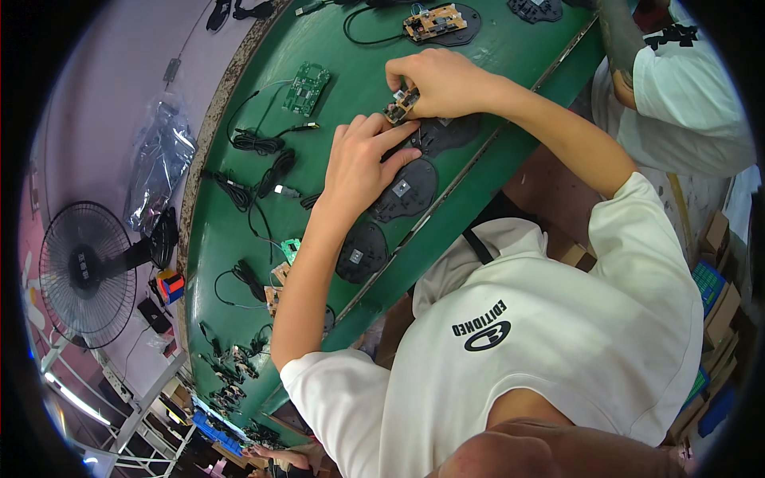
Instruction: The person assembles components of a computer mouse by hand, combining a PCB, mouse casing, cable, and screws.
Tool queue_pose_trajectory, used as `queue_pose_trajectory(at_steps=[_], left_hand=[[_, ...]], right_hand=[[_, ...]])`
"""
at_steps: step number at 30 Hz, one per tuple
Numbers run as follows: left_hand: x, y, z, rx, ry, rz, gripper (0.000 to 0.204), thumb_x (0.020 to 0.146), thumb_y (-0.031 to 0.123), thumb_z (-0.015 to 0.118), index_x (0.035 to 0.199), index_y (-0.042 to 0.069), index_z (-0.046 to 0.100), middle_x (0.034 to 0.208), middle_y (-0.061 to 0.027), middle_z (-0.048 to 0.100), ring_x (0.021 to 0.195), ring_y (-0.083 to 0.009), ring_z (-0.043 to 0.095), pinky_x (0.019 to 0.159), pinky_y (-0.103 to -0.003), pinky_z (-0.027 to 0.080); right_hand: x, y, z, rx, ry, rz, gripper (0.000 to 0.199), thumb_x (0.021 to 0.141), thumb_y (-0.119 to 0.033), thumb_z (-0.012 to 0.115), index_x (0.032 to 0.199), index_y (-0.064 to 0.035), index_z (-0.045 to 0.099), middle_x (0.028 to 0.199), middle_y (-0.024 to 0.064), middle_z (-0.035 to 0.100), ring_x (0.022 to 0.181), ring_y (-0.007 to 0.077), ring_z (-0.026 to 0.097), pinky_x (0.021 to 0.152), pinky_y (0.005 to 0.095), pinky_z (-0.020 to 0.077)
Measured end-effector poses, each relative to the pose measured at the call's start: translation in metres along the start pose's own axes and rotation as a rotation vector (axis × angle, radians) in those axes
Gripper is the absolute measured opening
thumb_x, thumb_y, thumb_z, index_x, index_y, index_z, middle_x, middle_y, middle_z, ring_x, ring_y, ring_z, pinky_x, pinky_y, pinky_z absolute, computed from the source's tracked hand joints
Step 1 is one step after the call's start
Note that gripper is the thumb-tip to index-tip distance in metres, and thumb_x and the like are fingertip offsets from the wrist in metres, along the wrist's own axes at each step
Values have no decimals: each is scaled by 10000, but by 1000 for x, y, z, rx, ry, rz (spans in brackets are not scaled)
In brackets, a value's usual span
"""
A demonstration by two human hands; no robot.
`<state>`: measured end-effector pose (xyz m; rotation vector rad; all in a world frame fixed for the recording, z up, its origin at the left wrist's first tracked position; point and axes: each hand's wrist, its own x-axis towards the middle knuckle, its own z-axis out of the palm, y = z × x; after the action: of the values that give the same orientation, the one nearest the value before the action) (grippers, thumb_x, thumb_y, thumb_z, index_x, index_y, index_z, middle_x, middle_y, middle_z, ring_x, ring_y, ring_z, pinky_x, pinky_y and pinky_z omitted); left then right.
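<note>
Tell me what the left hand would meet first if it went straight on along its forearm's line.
Most likely the small brown circuit board held in the right hand, close ahead of the left hand; depth is unclear here, so it might pass beneath.

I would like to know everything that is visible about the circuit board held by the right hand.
The small circuit board looks tan, with dark and pale components on it; finer details are too small to tell. It appears tilted, partly covered by the fingers of the right hand, over the green table and beside a dark, rounded plate. Fingertips of the left hand are very near its lower end; whether they touch it is unclear.
</note>
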<state>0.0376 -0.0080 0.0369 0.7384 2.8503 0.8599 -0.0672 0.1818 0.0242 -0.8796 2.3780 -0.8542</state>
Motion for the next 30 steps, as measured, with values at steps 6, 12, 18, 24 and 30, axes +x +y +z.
queue_pose_trajectory(at_steps=[6, 12, 18, 24, 30], left_hand=[[-1, -8, 5, -16, 14, -16, 317, 779, 293, 797, 1048, 131, 754, 844, -22, 575, 821, -229, 534, 743, -376, 391], [2, -9, 4, -37, 5, -29, 330, 751, 281, 816, 1050, 154, 763, 822, -14, 574, 813, -227, 536, 733, -372, 389], [8, -12, 4, -91, -4, -38, 350, 724, 276, 833, 1050, 160, 774, 808, -18, 579, 801, -229, 532, 729, -368, 386], [11, -12, 5, -143, -4, -60, 378, 706, 265, 843, 1068, 177, 781, 782, -21, 587, 782, -237, 522, 721, -371, 382], [13, -11, 8, -162, -8, -88, 362, 713, 253, 840, 1063, 183, 781, 773, -22, 588, 779, -239, 524, 713, -379, 379]], right_hand=[[-21, 12, -31, 350, -352, -129, 527, 809, -310, 798, 1158, -31, 519, 859, 42, 579, 796, 156, 547, 685, 328, 435], [-55, 15, -23, 43, -52, -405, 470, 787, -267, 804, 1137, -60, 569, 1118, 71, 612, 1116, 268, 553, 936, 396, 427], [-61, 37, -2, 79, 147, -493, 516, 725, -162, 827, 1191, -70, 626, 1150, 57, 623, 1121, 276, 558, 1000, 418, 405], [-65, 36, -2, 61, 171, -542, 533, 681, -146, 848, 1172, -59, 657, 1141, 82, 625, 1084, 295, 572, 980, 426, 420], [-61, 30, -5, 13, 147, -500, 556, 643, -171, 861, 1154, -69, 669, 1104, 70, 614, 1044, 289, 574, 941, 420, 429]])
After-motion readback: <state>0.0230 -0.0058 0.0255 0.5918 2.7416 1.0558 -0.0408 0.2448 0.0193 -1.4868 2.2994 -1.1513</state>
